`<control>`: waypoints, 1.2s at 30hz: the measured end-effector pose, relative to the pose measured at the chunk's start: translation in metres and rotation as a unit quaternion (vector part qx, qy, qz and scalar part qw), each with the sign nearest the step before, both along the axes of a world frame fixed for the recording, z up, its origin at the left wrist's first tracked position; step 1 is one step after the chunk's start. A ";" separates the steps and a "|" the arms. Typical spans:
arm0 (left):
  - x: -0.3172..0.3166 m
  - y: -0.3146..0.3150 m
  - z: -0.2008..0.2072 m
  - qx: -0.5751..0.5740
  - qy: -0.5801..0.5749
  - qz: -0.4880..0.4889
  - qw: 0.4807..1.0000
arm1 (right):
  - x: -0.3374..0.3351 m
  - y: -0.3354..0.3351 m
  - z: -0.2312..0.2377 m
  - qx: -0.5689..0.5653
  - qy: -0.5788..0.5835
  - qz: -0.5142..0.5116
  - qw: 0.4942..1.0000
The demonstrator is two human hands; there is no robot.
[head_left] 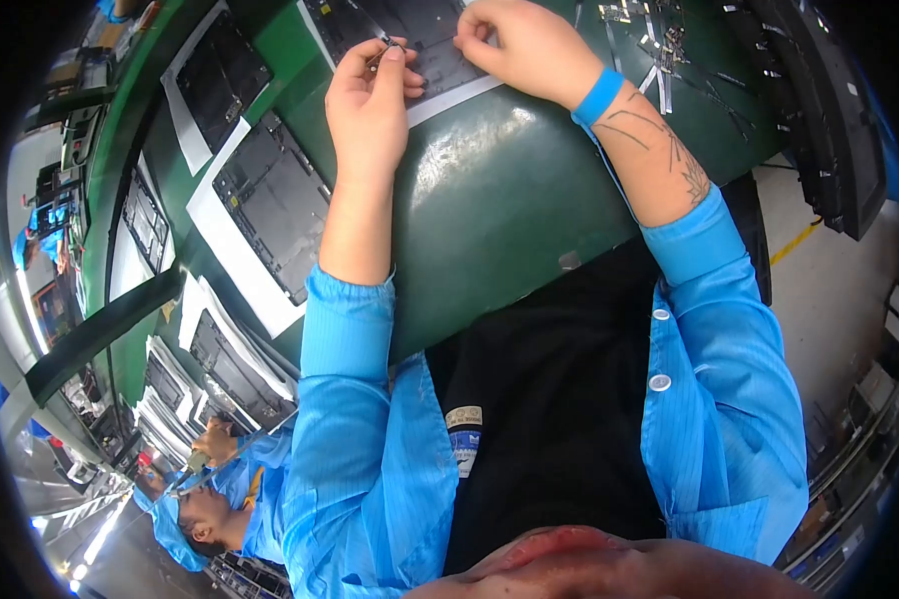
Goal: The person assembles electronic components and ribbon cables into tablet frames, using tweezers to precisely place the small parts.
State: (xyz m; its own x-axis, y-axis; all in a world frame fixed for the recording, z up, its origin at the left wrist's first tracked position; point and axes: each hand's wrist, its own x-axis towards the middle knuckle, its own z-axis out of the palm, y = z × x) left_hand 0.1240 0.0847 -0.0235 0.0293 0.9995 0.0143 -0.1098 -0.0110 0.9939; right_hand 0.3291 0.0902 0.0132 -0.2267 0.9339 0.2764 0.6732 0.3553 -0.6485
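Observation:
A dark, flat device panel point(435, 62) lies on a white sheet point(456, 97) at the far edge of the picture, under both hands. My left hand point(367, 105) is closed over its left part, thumb against fingers, pinching a small dark strip-like part point(388, 40) whose exact kind is too small to tell. On the panel's right side is my right hand point(529, 45), its fingers curled and thumb pressed in; whatever is between them, if anything, cannot be made out. A blue band point(599, 96) circles the right wrist.
Small metal-ended ribbon cables point(666, 60) lie scattered at right on the green table point(499, 200). More dark panels point(270, 205) on white sheets lie at left. A black rack point(819, 110) stands far right. At lower left, another person point(220, 509) works near stacked panels.

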 end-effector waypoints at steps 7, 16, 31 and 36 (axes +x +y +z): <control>0.005 -0.004 0.005 -0.011 0.086 -0.016 0.996 | -0.004 0.000 -0.003 -0.098 0.151 0.022 0.983; 0.007 -0.003 0.005 0.000 0.119 -0.036 0.992 | -0.005 -0.001 -0.005 -0.100 0.170 0.056 0.979; 0.005 -0.003 0.004 0.010 0.139 -0.045 0.989 | -0.003 -0.001 -0.001 -0.145 0.186 0.060 0.970; 0.006 0.002 0.000 0.026 0.132 -0.045 0.990 | 0.000 -0.001 0.000 -0.157 0.194 0.061 0.966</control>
